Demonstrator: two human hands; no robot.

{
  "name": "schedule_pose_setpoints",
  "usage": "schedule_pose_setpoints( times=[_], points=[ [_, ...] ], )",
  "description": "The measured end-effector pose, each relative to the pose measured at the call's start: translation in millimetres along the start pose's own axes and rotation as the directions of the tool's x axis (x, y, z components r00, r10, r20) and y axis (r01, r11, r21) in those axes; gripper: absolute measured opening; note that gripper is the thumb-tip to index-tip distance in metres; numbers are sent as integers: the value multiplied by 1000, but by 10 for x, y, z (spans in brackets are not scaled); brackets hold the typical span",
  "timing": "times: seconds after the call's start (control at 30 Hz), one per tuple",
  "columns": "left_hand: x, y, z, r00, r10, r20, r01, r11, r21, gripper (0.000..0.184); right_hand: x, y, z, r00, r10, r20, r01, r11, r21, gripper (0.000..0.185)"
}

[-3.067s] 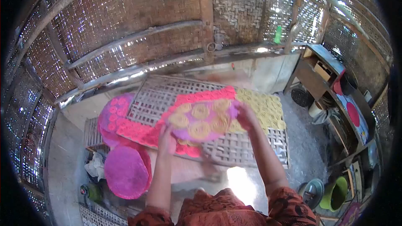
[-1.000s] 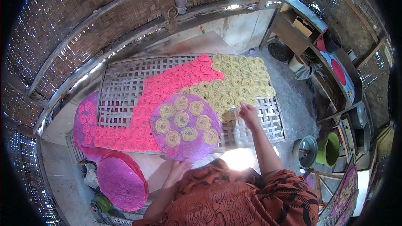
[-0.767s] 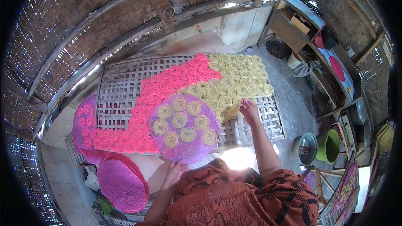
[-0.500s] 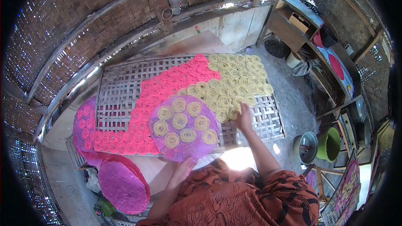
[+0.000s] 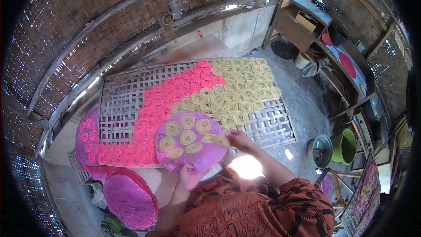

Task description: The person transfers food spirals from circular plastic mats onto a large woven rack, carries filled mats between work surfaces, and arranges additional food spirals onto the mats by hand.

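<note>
A round purple-pink sheet [image 5: 210, 161] with several yellow coils of thin strands [image 5: 187, 138] on it is in front of me, above the near edge of the woven bamboo rack [image 5: 120, 116]. My left hand [image 5: 189, 176] grips the sheet's near edge, fingers closed. At the sheet's right side, the closed fingers of my right hand [image 5: 239, 140] pinch a yellow coil [image 5: 221, 140], which looks slightly blurred. The sheet is bent, so its right part tilts. On the rack beyond lie rows of pink coils [image 5: 169, 88] and yellow coils [image 5: 237, 92], packed edge to edge.
A stack of round pink sheets [image 5: 130, 198] sits at the lower left, near another sheet with pink coils [image 5: 87, 136]. To the right stand a grey bucket [image 5: 320, 151], a green basin [image 5: 344, 147] and a wooden shelf [image 5: 289, 24]. Woven walls surround the space.
My right hand has moved from the yellow coils on the rack back to the sheet's right edge, onto a coil there. The sheet has bent and its near edge has lifted slightly.
</note>
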State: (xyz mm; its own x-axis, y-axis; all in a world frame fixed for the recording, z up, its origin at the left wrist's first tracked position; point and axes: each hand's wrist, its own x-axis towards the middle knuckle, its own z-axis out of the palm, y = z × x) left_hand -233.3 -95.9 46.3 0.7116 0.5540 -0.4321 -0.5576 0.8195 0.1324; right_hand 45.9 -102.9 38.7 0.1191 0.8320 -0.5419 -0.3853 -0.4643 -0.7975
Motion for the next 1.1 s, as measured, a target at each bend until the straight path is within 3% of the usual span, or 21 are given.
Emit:
schedule_pose_setpoints(
  times=[0.03,0.1,0.17,0.2,0.27,0.3,0.33,0.37,0.4,0.43,0.47,0.5,0.53,0.57,0.67,0.7,0.77,0.8,0.87,0.97,1.1],
  points=[
    [-66,13,-190,999,-19,-28,22,995,99,55,68,17,-180,996,34,-78,-27,996,87,22],
    [-207,34,-644,997,-31,-67,43,981,192,52,203,70,-565,961,-123,-248,111,992,-60,22],
    [-312,53,-939,969,-145,-202,229,838,496,43,175,20,-669,878,-352,-323,279,926,-253,21],
    [-379,59,-975,968,-147,-206,232,838,493,43,180,17,-674,890,-315,-329,286,949,-134,21],
    [-529,105,-753,940,142,-312,26,878,478,35,141,18,-663,911,-261,-319,266,963,-27,21],
    [-546,141,-765,940,143,-310,24,878,478,35,127,12,-649,930,-209,-301,243,967,79,22],
    [-574,200,-801,898,272,-345,-89,882,464,37,146,28,-651,931,-210,-298,243,967,78,22],
    [-604,253,-853,836,394,-382,-202,868,453,39,200,90,-686,917,-231,-325,215,973,-85,21],
    [-607,309,-903,835,395,-383,-203,868,452,39,252,157,-717,901,-257,-348,178,953,-244,19],
    [-578,371,-979,828,410,-383,-198,852,485,38,341,316,-777,902,-258,-347,179,953,-244,19],
    [-560,396,-1026,821,424,-381,-191,834,518,37,440,538,-851,858,-482,-178,234,676,-699,18],
    [-547,406,-1028,822,425,-379,-192,833,518,37,491,651,-887,807,-585,81,241,201,-949,16],
    [-528,421,-1022,801,441,-404,-193,830,524,36,129,337,-459,798,-602,-38,145,253,-957,13],
    [-506,436,-1012,781,457,-426,-196,826,528,35,131,363,-413,796,-604,-38,146,252,-957,13],
    [-464,457,-1025,788,465,-403,-227,828,513,31,172,444,-421,743,-663,85,258,167,-951,13],
    [-462,456,-1032,788,466,-402,-228,828,513,31,178,453,-455,743,-664,86,259,167,-951,13],
    [-465,457,-1047,784,477,-398,-222,814,537,28,141,404,-471,910,-402,-104,207,657,-725,15],
    [-468,466,-1051,784,478,-397,-223,813,538,28,146,365,-522,909,-404,-104,208,657,-725,15],
    [-485,478,-1115,786,483,-387,-218,801,557,25,169,320,-772,917,-385,-109,336,889,-312,14],
    [-480,495,-1190,777,483,-403,-200,797,570,23,51,70,-1045,842,-407,-355,385,913,-135,13],
    [-474,498,-1166,783,480,-396,-211,803,557,22,-80,-125,-1098,833,-390,-393,375,919,-119,19]
  ],
)
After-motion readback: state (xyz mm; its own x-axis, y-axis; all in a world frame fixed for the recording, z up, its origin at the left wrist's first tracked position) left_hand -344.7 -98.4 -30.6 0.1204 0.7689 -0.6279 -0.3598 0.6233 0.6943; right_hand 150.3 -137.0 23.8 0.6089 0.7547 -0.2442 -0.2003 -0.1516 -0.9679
